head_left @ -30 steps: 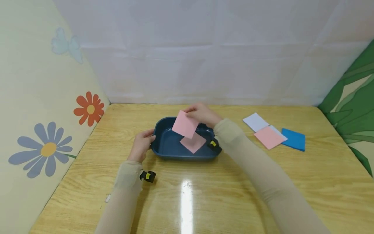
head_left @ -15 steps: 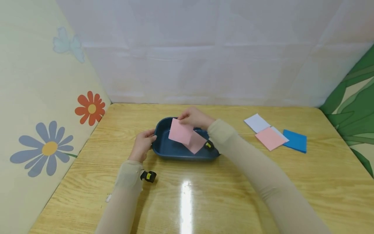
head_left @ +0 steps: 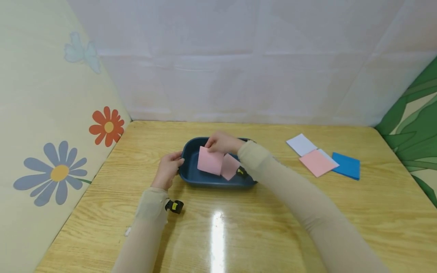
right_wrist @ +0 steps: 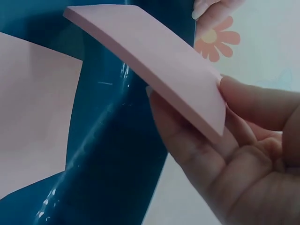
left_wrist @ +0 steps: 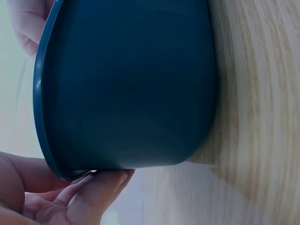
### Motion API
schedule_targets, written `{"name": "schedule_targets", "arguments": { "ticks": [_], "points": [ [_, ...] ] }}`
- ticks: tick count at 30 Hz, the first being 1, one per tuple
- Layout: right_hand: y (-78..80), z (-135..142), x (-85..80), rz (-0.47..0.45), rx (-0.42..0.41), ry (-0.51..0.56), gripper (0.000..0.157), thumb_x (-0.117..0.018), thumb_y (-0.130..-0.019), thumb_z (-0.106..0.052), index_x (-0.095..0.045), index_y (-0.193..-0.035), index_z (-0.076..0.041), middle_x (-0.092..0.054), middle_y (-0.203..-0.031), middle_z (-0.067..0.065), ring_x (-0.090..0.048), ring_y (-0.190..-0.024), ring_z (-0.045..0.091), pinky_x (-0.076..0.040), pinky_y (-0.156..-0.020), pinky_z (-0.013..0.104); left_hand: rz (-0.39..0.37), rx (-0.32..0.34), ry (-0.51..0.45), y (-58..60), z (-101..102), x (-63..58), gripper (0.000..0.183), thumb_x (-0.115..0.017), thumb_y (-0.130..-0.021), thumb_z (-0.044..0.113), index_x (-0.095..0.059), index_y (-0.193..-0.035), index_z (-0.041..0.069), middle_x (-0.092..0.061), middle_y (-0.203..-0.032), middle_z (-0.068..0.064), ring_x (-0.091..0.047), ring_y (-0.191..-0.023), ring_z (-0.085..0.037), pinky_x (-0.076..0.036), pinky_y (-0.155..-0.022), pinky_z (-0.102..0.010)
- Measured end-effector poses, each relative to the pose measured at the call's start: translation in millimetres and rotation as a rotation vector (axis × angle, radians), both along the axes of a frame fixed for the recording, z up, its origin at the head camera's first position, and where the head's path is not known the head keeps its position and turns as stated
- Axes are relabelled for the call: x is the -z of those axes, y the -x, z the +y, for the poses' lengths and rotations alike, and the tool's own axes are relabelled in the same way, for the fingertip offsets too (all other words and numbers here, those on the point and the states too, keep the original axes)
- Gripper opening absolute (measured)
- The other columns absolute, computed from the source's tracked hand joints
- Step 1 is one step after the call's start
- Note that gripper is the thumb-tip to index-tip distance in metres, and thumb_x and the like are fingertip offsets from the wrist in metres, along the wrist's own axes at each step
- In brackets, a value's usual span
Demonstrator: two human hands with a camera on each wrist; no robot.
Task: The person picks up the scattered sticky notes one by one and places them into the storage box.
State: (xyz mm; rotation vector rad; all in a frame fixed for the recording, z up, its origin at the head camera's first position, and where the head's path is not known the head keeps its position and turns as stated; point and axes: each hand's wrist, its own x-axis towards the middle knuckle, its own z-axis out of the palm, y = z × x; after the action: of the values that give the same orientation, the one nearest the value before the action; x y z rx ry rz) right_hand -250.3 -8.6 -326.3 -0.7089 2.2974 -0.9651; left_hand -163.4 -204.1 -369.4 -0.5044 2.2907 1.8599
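Observation:
My left hand (head_left: 165, 170) grips the left end of a dark blue tray (head_left: 191, 170), its thumb and fingers on either side of the rim (left_wrist: 41, 93) in the left wrist view. Over the tray my right hand (head_left: 225, 143) pinches a pad of pink sticky notes (head_left: 209, 161) by its upper edge. The right wrist view shows that pad (right_wrist: 159, 61) as a thick block, tilted, between thumb and fingers. A second pink sticky-note pad (head_left: 230, 167) lies on the tray's bottom, partly hidden by the held one.
To the right on the wooden table (head_left: 273, 227) lie a white pad (head_left: 301, 144), a pink pad (head_left: 317, 163) with a white edge showing behind it, and a blue pad (head_left: 346, 165). A pale cloth (head_left: 218, 64) hangs behind the table, and a flower-painted panel (head_left: 44, 113) stands left.
My right hand has lowered the pink sticky-note pad into the tray and moved it slightly left, beside the other pink pad. My left hand keeps its grip on the tray's end.

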Motion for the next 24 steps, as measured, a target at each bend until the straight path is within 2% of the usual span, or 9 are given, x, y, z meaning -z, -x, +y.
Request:
{"name": "schedule_targets", "arguments": {
  "ticks": [10,24],
  "points": [
    [0.9,-4.7,4.1,0.008,-0.021,-0.109,0.021,-0.058,-0.097,-0.005,-0.07,-0.114,-0.001,-0.064,-0.113,0.012,-0.057,-0.088,0.02,-0.052,-0.067,0.03,0.004,-0.006,-0.008,-0.3,0.2,-0.2,0.043,-0.041,-0.103,0.001,-0.037,-0.145,-0.007,-0.043,-0.145,-0.024,-0.045,-0.129,-0.032,-0.043,-0.1,-0.044],
    [-1.3,-0.7,1.3,-0.023,-0.003,-0.157,0.024,-0.056,-0.096,-0.002,-0.067,-0.118,0.0,-0.063,-0.115,0.013,-0.056,-0.085,0.02,-0.051,-0.066,0.029,0.005,-0.005,0.003,-0.5,0.8,-0.4,0.043,-0.041,-0.103,0.0,-0.037,-0.145,-0.007,-0.043,-0.145,-0.024,-0.046,-0.128,-0.033,-0.045,-0.099,-0.043]
  ]
}}
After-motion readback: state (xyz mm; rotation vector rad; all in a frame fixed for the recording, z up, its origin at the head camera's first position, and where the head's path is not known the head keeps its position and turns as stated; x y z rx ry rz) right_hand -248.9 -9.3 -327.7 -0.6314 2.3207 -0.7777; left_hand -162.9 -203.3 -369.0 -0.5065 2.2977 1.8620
